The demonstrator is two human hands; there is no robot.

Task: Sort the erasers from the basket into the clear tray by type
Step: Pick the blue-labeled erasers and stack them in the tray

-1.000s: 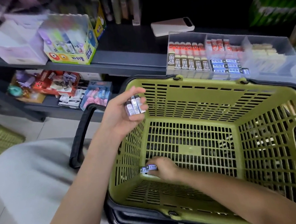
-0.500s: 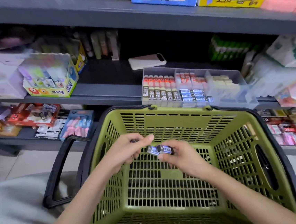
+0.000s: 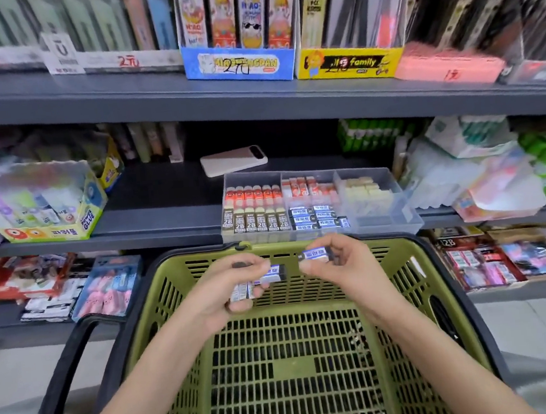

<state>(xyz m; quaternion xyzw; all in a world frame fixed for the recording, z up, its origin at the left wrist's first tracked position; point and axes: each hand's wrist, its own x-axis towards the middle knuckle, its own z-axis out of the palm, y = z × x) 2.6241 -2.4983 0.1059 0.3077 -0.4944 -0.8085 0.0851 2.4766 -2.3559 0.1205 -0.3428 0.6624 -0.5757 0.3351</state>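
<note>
Erasers with blue-and-white sleeves are in both hands. One eraser (image 3: 316, 255) is pinched between thumb and fingertips of the right grip (image 3: 341, 268), held above the far rim of the green basket (image 3: 406, 294). The left grip (image 3: 221, 287) is curled round a small stack of erasers (image 3: 241, 290) of the same type. One more, the jutting eraser (image 3: 273, 272), sticks out to the right at its fingertips. The two grips are near each other, and the pinched eraser and the jutting one sit just apart, not touching. Both grips hang over the basket. The basket floor is mostly bare mesh. Its black handle (image 3: 76, 359) is folded down at left.

The clear tray (image 3: 383, 219) sits on the middle shelf (image 3: 166, 217), just behind the basket, and has three compartments:
- **Left:** red-top erasers (image 3: 253, 193) at the back, 2B erasers (image 3: 254, 222) in front.
- **Middle:** red-white erasers (image 3: 299, 186) at the back, tray blue-and-white erasers (image 3: 316, 217) in front.
- **Right:** pale yellow erasers (image 3: 363, 191).

A white phone (image 3: 233, 160) lies flat on the shelf behind the tray. A glue box (image 3: 48, 211) stands at the left of the same shelf.
</note>
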